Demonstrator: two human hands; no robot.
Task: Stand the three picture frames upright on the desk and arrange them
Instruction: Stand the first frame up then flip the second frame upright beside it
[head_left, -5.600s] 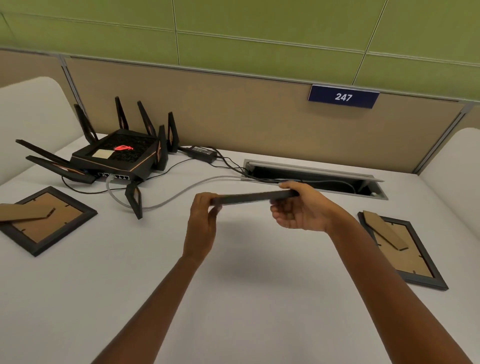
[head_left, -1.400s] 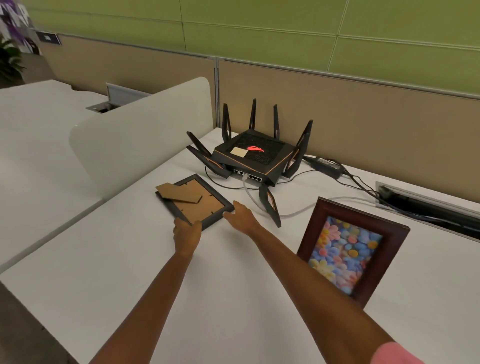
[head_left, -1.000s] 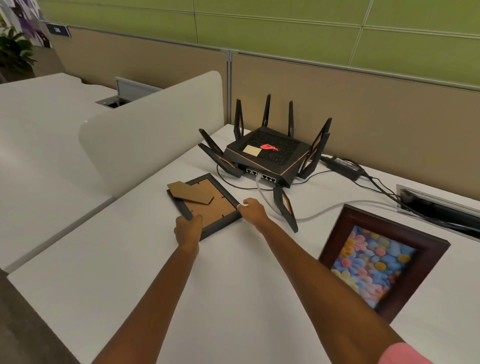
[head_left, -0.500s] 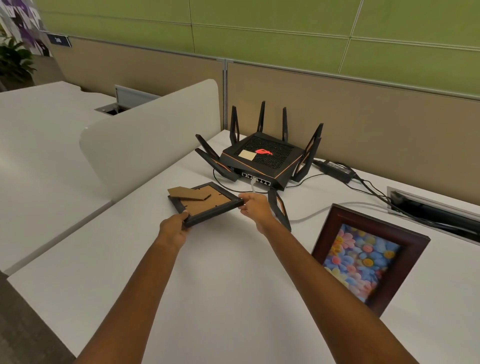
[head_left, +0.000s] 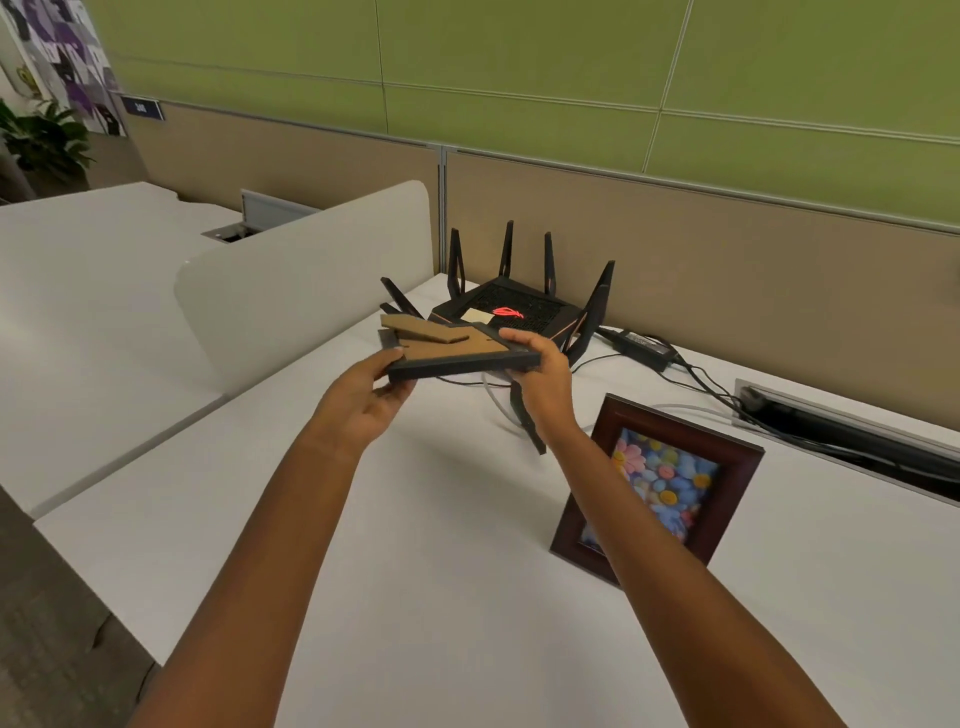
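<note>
Cardboard backing faced upward: the black picture frame (head_left: 457, 348) was held flat above the desk (head_left: 415, 545), left hand (head_left: 363, 400) and right hand (head_left: 540, 374) clamping opposite edges (presumably for reaching its cardboard easel (head_left: 421, 327)).

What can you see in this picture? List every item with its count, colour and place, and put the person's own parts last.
Black frame: one, black with brown backing up, held above the desk.
Flower frame: one, dark brown, upright on the desk, right.
Router: one, black with antennas, back of desk.
Power adapter: one, black, right of router.
Cable tray: one, grey, far right.
Divider: one, white, left of desk.
Desk: one, white.
Plant: one, green, far left.
Left hand: one, gripping the black frame's near left corner.
Right hand: one, gripping its right end.
</note>
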